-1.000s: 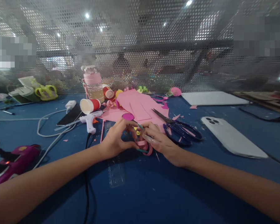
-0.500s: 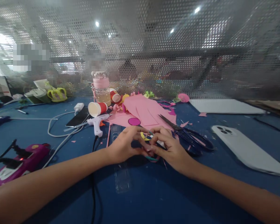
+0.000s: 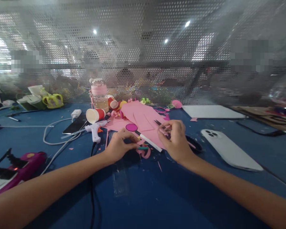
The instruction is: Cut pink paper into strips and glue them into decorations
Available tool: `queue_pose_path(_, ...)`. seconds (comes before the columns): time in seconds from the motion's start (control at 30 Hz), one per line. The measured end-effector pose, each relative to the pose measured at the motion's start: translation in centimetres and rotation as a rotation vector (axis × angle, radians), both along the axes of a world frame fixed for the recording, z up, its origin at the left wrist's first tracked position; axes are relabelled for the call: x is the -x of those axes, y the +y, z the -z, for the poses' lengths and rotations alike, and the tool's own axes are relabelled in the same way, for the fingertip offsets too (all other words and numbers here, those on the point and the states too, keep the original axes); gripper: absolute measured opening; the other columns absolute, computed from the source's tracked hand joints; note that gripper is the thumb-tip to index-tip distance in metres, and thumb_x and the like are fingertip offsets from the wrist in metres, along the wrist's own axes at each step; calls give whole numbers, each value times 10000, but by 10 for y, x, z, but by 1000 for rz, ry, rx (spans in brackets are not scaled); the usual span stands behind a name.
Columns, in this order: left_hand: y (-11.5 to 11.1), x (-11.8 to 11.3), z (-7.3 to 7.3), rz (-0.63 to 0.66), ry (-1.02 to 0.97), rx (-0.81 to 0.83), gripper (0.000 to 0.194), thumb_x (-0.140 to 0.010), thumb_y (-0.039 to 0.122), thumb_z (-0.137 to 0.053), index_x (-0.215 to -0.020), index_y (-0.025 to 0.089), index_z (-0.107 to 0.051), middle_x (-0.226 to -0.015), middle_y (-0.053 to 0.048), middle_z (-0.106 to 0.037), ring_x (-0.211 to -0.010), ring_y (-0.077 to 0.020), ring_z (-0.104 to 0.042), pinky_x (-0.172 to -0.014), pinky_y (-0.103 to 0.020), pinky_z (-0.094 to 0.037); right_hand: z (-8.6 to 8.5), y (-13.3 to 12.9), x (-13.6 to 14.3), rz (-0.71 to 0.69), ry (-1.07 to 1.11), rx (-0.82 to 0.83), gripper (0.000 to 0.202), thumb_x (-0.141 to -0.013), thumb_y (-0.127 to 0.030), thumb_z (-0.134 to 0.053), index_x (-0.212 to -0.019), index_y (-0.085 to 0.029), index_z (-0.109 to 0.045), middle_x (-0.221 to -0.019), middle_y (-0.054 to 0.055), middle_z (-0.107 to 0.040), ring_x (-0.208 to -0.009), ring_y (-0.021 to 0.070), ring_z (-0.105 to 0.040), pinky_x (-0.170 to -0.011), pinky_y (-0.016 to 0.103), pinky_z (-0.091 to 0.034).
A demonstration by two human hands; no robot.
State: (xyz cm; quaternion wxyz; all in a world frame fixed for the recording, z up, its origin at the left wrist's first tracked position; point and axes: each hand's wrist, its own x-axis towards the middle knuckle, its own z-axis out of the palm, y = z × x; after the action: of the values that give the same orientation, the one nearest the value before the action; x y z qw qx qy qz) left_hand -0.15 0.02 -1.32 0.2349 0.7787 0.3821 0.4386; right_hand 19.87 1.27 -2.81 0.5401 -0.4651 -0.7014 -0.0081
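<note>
My left hand (image 3: 120, 144) pinches a thin teal stick (image 3: 143, 148) near the middle of the table. A curled pink paper strip (image 3: 146, 153) hangs around the stick, and whether the fingers also grip it I cannot tell. To the right, my right hand (image 3: 175, 140) is raised with bent fingers, thumb and fingertips a little apart and nothing visible between them. Beneath and behind it lie scissors (image 3: 194, 144), partly covered by the hand. A white pen (image 3: 150, 142) lies between the hands, at the front of the pink paper sheets (image 3: 143, 114). Left of it is a magenta disc (image 3: 131, 127).
A glue gun (image 3: 95, 129), a paper cup (image 3: 95, 115) and a drink bottle (image 3: 99, 95) stand or lie to the left, with cables and a magenta power strip (image 3: 26, 165). A white phone (image 3: 231, 149) lies right. A perforated screen (image 3: 143, 47) rises behind.
My hands have moved apart; the right one has let go and shifted right, towards the scissors. The stick and curled strip stay at my left hand. The white pen has come into view.
</note>
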Motion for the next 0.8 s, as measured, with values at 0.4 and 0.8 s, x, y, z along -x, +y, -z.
queue_pose_path(0.4, -11, 6, 7, 86, 353, -651, 47, -758, 236, -647, -766, 200, -677, -717, 7, -700, -768, -157, -514, -729, -300, -394, -8, 0, 4, -14, -274, -56, 49, -797, -275, -431, -808, -228, -437, -834, 63, -508, -840, 251, -478, -760, 438, -379)
queue_pose_path(0.8, -10, 7, 16, -7, 657, -774, 256, -869, 202, -423, -1008, 115, -620, -996, -118, -672, -923, -213, -597, -806, -361, -449, -87, -6, 182, -218, -785, 437, 404, -664, -395, -581, -882, -56, -608, -1005, 244, -599, -998, 361, -514, -820, 441, -400)
